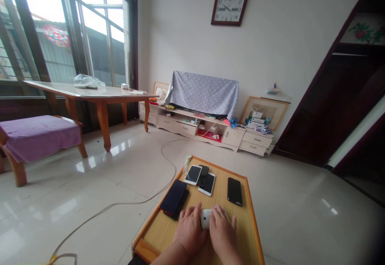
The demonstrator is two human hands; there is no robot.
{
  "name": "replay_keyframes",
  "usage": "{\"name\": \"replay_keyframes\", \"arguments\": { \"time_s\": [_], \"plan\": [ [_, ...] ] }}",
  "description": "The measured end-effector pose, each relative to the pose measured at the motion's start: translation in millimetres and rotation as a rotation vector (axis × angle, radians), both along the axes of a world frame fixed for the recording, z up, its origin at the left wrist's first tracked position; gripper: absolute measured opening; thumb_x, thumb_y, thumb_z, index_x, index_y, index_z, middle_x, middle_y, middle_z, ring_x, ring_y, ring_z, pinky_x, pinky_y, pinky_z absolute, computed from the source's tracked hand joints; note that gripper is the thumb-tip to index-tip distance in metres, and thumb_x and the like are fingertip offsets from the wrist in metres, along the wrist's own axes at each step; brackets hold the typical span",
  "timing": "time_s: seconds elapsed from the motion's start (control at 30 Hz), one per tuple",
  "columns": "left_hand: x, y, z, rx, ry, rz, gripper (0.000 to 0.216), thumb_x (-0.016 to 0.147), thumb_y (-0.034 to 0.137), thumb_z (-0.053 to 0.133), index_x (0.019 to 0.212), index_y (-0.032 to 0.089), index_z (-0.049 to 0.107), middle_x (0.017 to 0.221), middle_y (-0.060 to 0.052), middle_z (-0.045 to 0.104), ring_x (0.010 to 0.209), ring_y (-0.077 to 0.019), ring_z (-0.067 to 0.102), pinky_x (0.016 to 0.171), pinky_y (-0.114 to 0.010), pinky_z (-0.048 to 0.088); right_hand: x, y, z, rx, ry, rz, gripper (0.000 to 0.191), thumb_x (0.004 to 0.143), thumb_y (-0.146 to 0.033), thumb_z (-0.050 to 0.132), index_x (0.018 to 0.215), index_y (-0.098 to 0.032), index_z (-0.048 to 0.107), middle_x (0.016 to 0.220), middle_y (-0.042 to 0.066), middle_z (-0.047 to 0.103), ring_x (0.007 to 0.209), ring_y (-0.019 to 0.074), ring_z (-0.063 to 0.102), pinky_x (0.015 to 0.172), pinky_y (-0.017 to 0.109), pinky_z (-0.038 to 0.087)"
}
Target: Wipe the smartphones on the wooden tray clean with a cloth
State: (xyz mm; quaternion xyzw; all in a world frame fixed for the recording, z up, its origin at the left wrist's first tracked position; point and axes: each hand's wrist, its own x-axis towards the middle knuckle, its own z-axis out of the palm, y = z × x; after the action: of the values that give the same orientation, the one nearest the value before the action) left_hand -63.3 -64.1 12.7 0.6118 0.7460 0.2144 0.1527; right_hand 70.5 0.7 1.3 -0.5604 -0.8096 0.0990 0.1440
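Observation:
A white smartphone [205,219] lies between my two hands, low over the wooden tray table, with a small dark mark on the side facing me. My left hand [190,225] grips its left end, thumb and fingers closed against it. Over its right end my right hand [221,228] is closed, covering much of that part. A thin pale edge shows beside my right fingers; what it belongs to is hidden. Left of my hands, a dark phone [173,197] rests on another dark one. A black phone [234,191] lies flat at the right.
Further back on the tray table [251,204] lie a white phone [193,174], another white phone [207,184] and a dark phone [203,176], overlapping. A small clear bottle [187,164] stands at the back left corner. A cable [120,203] crosses the floor.

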Motion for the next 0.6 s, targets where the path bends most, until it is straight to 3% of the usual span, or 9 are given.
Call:
{"name": "replay_keyframes", "arguments": {
  "time_s": [0.13, 0.23, 0.43, 0.6],
  "plan": [
    [-3, 2, -7.0, -0.011, -0.015, -0.009, 0.071, 0.089, 0.046, 0.044, 0.155, 0.02, 0.034, 0.15, -0.011, 0.053, 0.139, -0.0272, 0.042, 0.116, -0.041, 0.023, -17, -12, -0.8, -0.049, 0.025, 0.144, 0.052, 0.102, -0.032, 0.024, 0.139, -0.027, 0.06, 0.152, 0.008, 0.051, 0.145, 0.0274, 0.042, 0.123, 0.061, 0.005],
    [-4, 2, -10.3, -0.001, -0.028, -0.011, 0.073, 0.09, 0.048, 0.044, 0.156, 0.019, 0.032, 0.15, -0.011, 0.052, 0.138, -0.0271, 0.042, 0.117, -0.041, 0.023, -25, -16, 0.9, -0.066, 0.052, 0.167, 0.052, 0.101, -0.029, 0.025, 0.139, -0.026, 0.061, 0.15, 0.008, 0.053, 0.144, 0.026, 0.042, 0.124, 0.059, 0.001],
    [-3, 1, -5.1, 0.036, -0.017, -0.013, 0.064, 0.086, 0.043, 0.047, 0.147, 0.024, 0.045, 0.147, -0.009, 0.055, 0.135, -0.0274, 0.045, 0.113, -0.041, 0.027, -18, 3, 0.4, -0.033, -0.017, 0.087, 0.049, 0.102, -0.031, 0.027, 0.134, -0.026, 0.064, 0.148, 0.008, 0.055, 0.144, 0.0268, 0.042, 0.122, 0.062, 0.005],
    [-1, 0, 1.8, 0.062, -0.012, 0.011, 0.061, 0.075, 0.04, 0.056, 0.135, 0.026, 0.053, 0.13, -0.008, 0.064, 0.125, -0.0281, 0.05, 0.109, -0.04, 0.032, 9, 25, -18.1, -0.003, -0.072, -0.066, 0.053, 0.103, -0.04, 0.023, 0.142, -0.026, 0.057, 0.157, 0.009, 0.045, 0.148, 0.0307, 0.035, 0.118, 0.068, 0.015]
  ]
}}
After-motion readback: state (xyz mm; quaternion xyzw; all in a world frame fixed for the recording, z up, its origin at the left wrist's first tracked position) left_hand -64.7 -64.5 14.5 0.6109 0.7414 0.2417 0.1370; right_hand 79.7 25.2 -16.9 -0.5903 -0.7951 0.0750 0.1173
